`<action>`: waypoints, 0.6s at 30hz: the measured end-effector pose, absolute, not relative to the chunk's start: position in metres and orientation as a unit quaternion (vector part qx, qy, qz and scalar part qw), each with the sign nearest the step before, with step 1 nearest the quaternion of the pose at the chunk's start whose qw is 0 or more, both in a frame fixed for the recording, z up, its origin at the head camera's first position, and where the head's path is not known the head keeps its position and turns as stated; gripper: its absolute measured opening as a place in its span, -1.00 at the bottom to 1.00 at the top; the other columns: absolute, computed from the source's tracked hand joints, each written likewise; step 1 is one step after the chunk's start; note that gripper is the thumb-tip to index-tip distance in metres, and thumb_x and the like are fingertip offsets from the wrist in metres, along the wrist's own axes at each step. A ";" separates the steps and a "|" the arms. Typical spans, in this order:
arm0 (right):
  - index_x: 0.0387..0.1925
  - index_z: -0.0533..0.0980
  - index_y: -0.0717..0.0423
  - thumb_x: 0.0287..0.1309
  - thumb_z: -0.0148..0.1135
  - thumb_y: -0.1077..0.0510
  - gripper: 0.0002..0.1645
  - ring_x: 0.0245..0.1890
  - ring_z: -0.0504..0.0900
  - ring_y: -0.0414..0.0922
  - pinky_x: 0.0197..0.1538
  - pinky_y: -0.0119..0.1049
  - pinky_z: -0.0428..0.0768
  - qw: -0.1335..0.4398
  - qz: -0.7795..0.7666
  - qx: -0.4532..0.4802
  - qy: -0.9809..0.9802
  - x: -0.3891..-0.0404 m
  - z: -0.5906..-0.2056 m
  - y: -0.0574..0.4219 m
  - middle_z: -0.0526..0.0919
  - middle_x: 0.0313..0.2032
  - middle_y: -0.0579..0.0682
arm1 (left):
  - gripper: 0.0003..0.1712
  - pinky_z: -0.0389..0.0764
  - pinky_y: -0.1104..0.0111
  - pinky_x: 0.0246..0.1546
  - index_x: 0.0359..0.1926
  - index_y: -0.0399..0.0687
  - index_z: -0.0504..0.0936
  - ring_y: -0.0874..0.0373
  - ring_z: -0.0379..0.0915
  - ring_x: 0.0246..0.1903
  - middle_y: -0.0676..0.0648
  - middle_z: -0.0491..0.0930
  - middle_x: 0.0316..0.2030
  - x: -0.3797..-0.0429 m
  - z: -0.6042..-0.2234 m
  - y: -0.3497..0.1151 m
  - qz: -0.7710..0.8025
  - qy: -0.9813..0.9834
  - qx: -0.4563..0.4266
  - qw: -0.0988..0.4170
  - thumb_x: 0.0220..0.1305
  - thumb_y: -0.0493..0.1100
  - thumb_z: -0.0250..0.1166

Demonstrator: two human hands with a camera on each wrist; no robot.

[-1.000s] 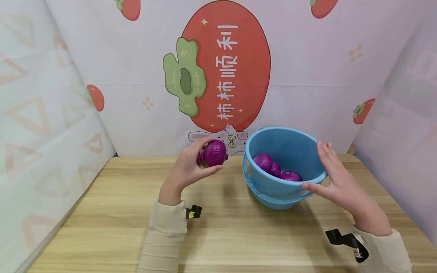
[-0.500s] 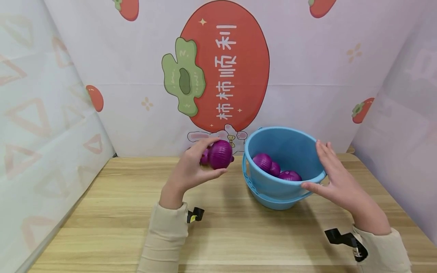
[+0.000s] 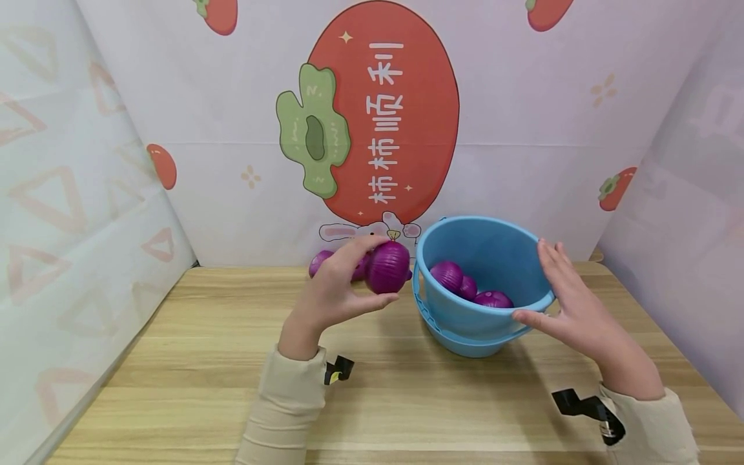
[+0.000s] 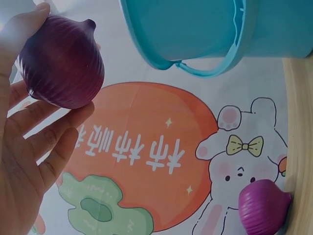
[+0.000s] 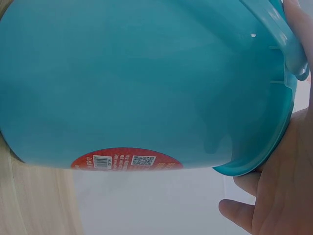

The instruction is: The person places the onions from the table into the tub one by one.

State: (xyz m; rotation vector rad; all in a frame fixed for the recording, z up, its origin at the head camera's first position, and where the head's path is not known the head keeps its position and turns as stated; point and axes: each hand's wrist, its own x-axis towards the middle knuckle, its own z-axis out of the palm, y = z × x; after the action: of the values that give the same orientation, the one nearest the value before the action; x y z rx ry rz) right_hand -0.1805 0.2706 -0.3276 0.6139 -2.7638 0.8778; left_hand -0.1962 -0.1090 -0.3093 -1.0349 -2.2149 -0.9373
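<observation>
My left hand (image 3: 337, 284) grips a purple onion (image 3: 388, 267) between thumb and fingers, above the table and just left of the blue bucket (image 3: 476, 332). In the left wrist view, this onion (image 4: 63, 61) shows whole, its pointed tip away from the palm. My right hand (image 3: 587, 316) holds the bucket's right rim, thumb at the front and fingers farther back; the right wrist view shows the bucket wall (image 5: 122, 88) close up. Purple onions (image 3: 446, 276) lie inside the bucket. Behind my left hand, more purple onion (image 3: 320, 263) shows, partly hidden by the hand.
The wooden table (image 3: 192, 374) reaches back to a printed cloth (image 3: 511, 148) with a large persimmon drawing. Pale cloth walls (image 3: 70, 213) stand on both sides. The bucket's handle (image 3: 427, 316) hangs down on its left side.
My left hand has moved right with the onion, closer to the bucket, uncovering purple onion behind it. The right hand and the bucket have stayed in place.
</observation>
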 end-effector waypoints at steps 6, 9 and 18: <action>0.58 -0.31 0.04 0.05 0.42 -0.15 0.38 0.57 -0.47 0.18 0.22 0.65 -0.14 0.088 0.292 0.203 -0.931 -0.181 -0.328 0.271 -0.28 0.59 0.17 | -0.09 0.68 0.39 -0.03 0.30 -0.13 0.43 0.17 0.49 0.09 -0.07 0.55 0.15 -0.197 -0.312 -0.100 -0.352 -0.800 -0.409 0.263 -0.08 -0.05 0.63; 0.58 -0.31 0.03 0.05 0.42 -0.16 0.38 0.57 -0.47 0.18 0.22 0.65 -0.14 0.088 0.291 0.202 -0.931 -0.181 -0.328 0.271 -0.29 0.59 0.16 | -0.08 0.66 0.41 -0.01 0.29 -0.14 0.43 0.17 0.49 0.08 -0.07 0.56 0.16 -0.198 -0.312 -0.094 -0.352 -0.790 -0.423 0.271 -0.10 -0.06 0.64; 0.58 -0.31 0.03 0.05 0.43 -0.15 0.38 0.57 -0.48 0.17 0.24 0.64 -0.16 0.087 0.297 0.203 -0.929 -0.180 -0.328 0.270 -0.29 0.59 0.15 | 0.00 0.62 0.44 0.05 0.31 -0.17 0.40 0.13 0.47 0.15 -0.11 0.52 0.21 -0.199 -0.314 -0.078 -0.350 -0.773 -0.448 0.281 -0.18 -0.10 0.68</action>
State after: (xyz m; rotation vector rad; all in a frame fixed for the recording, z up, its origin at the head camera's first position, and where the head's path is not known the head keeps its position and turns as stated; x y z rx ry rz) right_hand -0.1804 0.2702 -0.3276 0.6037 -2.7684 0.8841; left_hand -0.1989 -0.0777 -0.3136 -1.2012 -2.0709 -0.9380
